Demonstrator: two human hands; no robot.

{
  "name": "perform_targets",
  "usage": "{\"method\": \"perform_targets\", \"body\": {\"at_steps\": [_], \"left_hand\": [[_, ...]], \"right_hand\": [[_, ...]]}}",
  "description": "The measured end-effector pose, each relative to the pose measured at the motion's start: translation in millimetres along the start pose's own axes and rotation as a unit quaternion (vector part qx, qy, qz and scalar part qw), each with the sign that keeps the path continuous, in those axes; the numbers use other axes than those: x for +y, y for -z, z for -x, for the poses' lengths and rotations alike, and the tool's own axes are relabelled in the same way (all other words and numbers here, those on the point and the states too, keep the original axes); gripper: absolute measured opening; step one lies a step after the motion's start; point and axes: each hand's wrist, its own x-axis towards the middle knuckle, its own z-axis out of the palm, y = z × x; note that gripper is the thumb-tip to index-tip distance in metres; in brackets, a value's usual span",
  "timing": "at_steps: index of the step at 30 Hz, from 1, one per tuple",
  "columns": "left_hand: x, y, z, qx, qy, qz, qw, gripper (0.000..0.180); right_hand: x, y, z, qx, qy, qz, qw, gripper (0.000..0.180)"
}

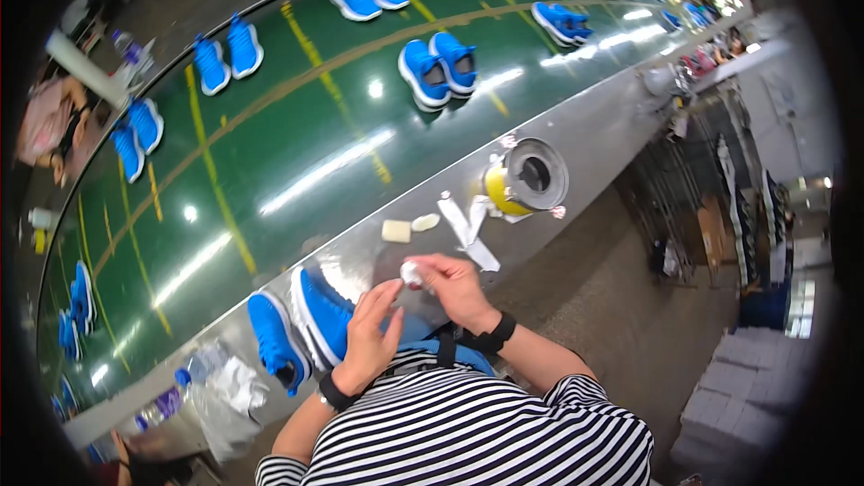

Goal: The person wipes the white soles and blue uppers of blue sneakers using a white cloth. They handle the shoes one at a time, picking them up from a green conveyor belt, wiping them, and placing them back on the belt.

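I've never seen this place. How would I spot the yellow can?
Find the long green belt, then the grey metal ledge along its near side. On that ledge, just right of some white strips, sits the can. Unlike those thin strips, it is round and bulky, yellow-sided with a wide grey rim.

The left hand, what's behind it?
Part of a blue shoe shows behind the left hand. The hand covers the rest of that spot, so I can't see what's there.

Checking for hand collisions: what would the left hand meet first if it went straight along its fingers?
Likely the small white wad in the right hand; depth is unclear, so the left hand may already touch it.
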Motion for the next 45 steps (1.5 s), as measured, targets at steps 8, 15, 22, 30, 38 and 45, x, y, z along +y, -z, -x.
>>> {"method": "perform_targets", "body": {"at_steps": [8,15,22,30,38,45], "left_hand": [[-19,17,3,0.003,0.040,-0.011,0.999,0.039],[-27,31,18,0.025,0.096,-0.042,0.994,0.032],[-42,38,31,0.057,0.147,-0.057,0.986,0.030],[-44,42,31,0.089,0.153,-0.079,0.981,0.028],[-52,50,45,0.148,0.174,-0.105,0.968,0.025],[-89,51,62,0.252,0.240,-0.158,0.924,0.057]], "right_hand": [[-89,174,-51,0.273,0.155,0.200,0.928,0.012],[-94,215,-84,0.250,0.036,0.498,0.830,0.008],[-70,227,-108,0.183,0.083,0.709,0.676,0.015],[-67,229,-111,0.181,0.065,0.723,0.663,0.014],[-73,232,-106,0.194,0.098,0.676,0.704,0.015],[-97,230,-79,0.289,0.238,0.571,0.731,0.018]]}}
